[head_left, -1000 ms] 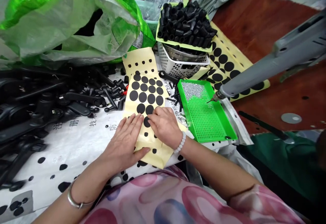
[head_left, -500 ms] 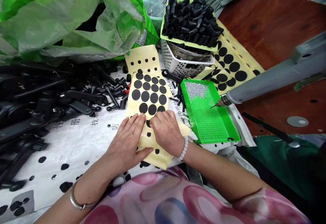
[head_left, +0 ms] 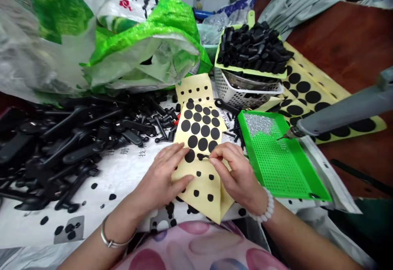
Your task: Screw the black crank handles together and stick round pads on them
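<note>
A yellow backing sheet (head_left: 196, 182) with rows of round black stickers (head_left: 202, 144) lies before me on the white-covered table. My left hand (head_left: 166, 171) rests on its left edge with fingers spread flat, the fingertips beside a sticker in the lowest row. Over the right edge, my right hand (head_left: 235, 171) pinches a dark, curled black sticker (head_left: 203, 157) between thumb and forefinger. This sticker looks folded on edge, and I cannot tell whether it still touches the sheet. Below it the backing has only small black squarish spots.
Black plastic arms (head_left: 76, 139) are heaped on the left, below green and white plastic bags (head_left: 147, 48). A green tray (head_left: 276, 167) with small silver parts stands right, under a powered screwdriver (head_left: 337, 116). Black tubes (head_left: 251, 46) fill a tray atop a white basket (head_left: 233, 89).
The camera view has shifted, showing more of the back and left. My right hand has gone from curled over the sheet to its right side, where it pinches a sticker. The left hand stays flat.
</note>
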{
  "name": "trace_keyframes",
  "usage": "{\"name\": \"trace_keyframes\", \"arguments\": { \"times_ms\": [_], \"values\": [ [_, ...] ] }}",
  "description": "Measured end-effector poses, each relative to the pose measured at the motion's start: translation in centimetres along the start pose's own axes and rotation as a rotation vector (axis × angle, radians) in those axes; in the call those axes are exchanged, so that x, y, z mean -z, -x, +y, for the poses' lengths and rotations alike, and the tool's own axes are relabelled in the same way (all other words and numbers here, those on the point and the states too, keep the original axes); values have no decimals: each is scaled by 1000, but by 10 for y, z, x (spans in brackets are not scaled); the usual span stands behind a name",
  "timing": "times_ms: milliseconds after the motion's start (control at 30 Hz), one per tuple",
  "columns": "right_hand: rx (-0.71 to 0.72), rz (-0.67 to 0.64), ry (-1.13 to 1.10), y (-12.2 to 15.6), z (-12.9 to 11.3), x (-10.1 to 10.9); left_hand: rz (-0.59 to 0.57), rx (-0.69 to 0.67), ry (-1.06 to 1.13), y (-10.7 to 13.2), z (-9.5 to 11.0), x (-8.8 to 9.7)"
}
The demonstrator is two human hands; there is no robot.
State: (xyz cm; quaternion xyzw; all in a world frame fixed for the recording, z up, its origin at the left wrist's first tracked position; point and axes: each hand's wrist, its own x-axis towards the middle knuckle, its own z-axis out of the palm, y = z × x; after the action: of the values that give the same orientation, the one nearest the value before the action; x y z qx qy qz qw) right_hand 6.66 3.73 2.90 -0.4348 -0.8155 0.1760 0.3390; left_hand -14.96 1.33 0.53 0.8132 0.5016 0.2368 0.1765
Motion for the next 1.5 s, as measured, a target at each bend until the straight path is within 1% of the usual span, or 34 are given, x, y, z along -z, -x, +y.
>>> {"name": "trace_keyframes", "arguments": {
  "times_ms": [67, 100, 133, 167, 233, 300, 333, 400, 433, 467, 500, 567, 600, 633, 667, 733, 833, 933, 1000, 1067, 1167, 1367, 1500],
  "values": [
    [2, 21, -28, 0, 1, -5, 176, 33, -112, -5, -12, 17],
    [0, 31, -37, 0, 2, -8, 245, 57, -199, -9, -19, 26],
    [-2, 40, -46, 1, 2, -10, 278, 87, -310, -14, -27, 35],
    [-6, 49, -55, 1, 3, -11, 273, 122, -431, -20, -35, 43],
    [-21, 62, -71, 3, 4, -13, 145, 194, -621, -34, -48, 55],
    [-38, 70, -89, 5, 4, -13, 23, 216, -685, -46, -56, 62],
    [-48, 76, -108, 5, 4, -13, -12, 211, -685, -51, -58, 65],
    [-77, 91, -194, 4, 3, -11, -37, 200, -676, -56, -58, 67],
    [-102, 101, -269, 2, 3, -10, -17, 212, -635, -56, -56, 67],
    [-138, 106, -364, -1, 2, -9, 28, 243, -542, -56, -53, 67],
    [-187, 106, -469, -4, 1, -8, 85, 292, -385, -54, -48, 66],
    [-298, 93, -690, -13, -2, -7, 182, 418, 73, -50, -36, 60],
    [-349, 79, -787, -18, -3, -7, 207, 474, 314, -47, -28, 56],
    [-391, 57, -865, -22, -5, -8, 206, 516, 510, -45, -20, 52],
    [-420, 29, -925, -27, -8, -9, 194, 545, 655, -43, -12, 47],
    [-455, -39, -1008, -34, -12, -12, 181, 574, 820, -39, 2, 38],
    [-526, -117, -1120, -40, -17, -15, 164, 571, 951, -33, 14, 30],
    [-617, -115, -1230, -42, -19, -15, 137, 527, 1035, -28, 16, 28],
    [-650, -109, -1265, -42, -20, -15, 110, 484, 1057, -26, 16, 27],
    [-662, -112, -1276, -42, -20, -15, 93, 453, 1063, -25, 17, 27],
    [-670, -122, -1286, -41, -20, -15, 99, 437, 1047, -24, 19, 27],
    [-686, -124, -1274, -41, -18, -16, 120, 463, 988, -23, 24, 28],
    [-703, -142, -1290, -40, -16, -17, 104, 473, 988, -23, 25, 27]
  ]
}}
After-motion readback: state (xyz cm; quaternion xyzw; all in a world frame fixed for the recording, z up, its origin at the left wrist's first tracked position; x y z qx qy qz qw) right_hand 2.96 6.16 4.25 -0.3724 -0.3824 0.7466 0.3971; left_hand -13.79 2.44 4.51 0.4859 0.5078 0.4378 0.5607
